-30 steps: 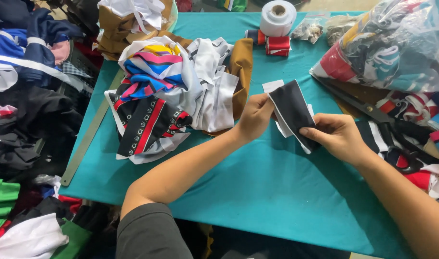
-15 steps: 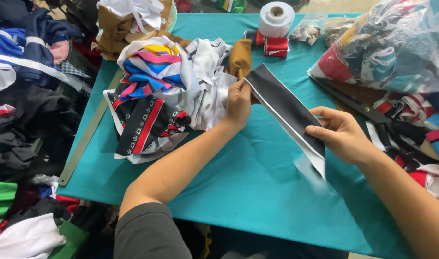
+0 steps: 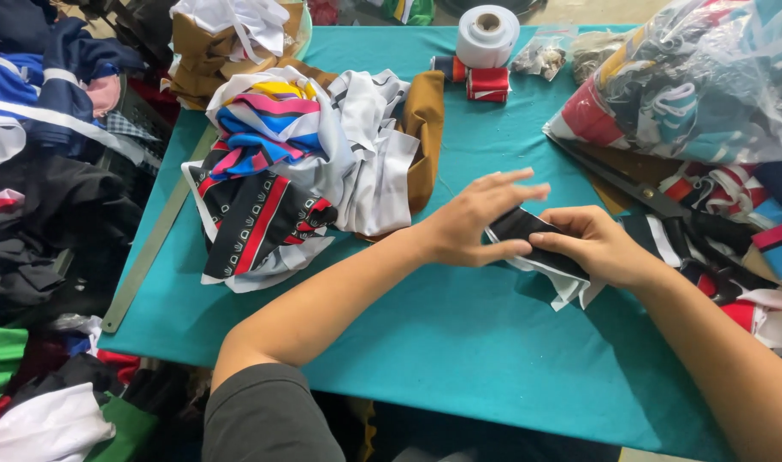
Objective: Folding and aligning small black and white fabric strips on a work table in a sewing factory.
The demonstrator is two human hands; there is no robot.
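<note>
Both hands (image 3: 472,224) (image 3: 598,244) on folded black strip (image 3: 528,231), seemingly lengthwise left-right.

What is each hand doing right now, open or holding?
Left hand: pinching the folded black-and-white fabric strip, upper fingers spread.
Right hand: closed on the same strip.

Large clear plastic bag (image 3: 699,77) at table's far right corner, bulging, stuffed with red, teal, white and dark fabric pieces; small clear plastic bag (image 3: 540,58) just right of white tape roll (image 3: 487,34) at far edge, crumpled, greyish bits inside; no labels, signs, screens visible
</note>
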